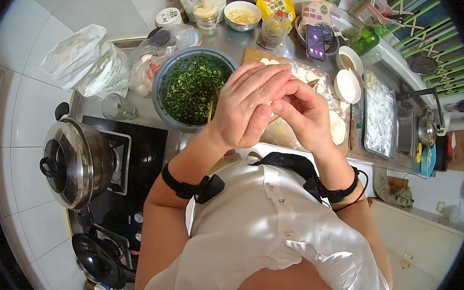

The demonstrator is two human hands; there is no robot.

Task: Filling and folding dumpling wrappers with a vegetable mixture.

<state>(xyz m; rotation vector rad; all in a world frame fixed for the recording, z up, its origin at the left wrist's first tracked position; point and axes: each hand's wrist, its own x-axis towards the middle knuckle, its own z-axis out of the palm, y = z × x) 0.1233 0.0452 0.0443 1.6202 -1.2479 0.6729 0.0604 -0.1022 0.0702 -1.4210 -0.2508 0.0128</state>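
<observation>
My left hand [249, 102] is cupped with its fingers together over the cutting board's left part. Against it my right hand [304, 108] closes its thumb and fingertips. A pale sliver of dough [270, 103] shows between the thumbs; the rest is hidden in the hands. Part of a wooden stick [314, 83] shows behind the right fingers; whether it is held, I cannot tell. Small pieces of dough [302, 74] and flat round wrappers [338, 127] lie on the wooden board [252, 55]. Left of the hands stands a bowl of chopped green filling [193, 88], with a chopstick [210, 112] in it.
A lidded steel pot [74, 161] and a black pan [96, 260] sit on the hob [146, 151] at left. White bowls [347, 87], a phone [315, 43] and a floured tray [379, 119] are at right. Behind stand a patterned bowl [242, 16] and an oil bottle [274, 31].
</observation>
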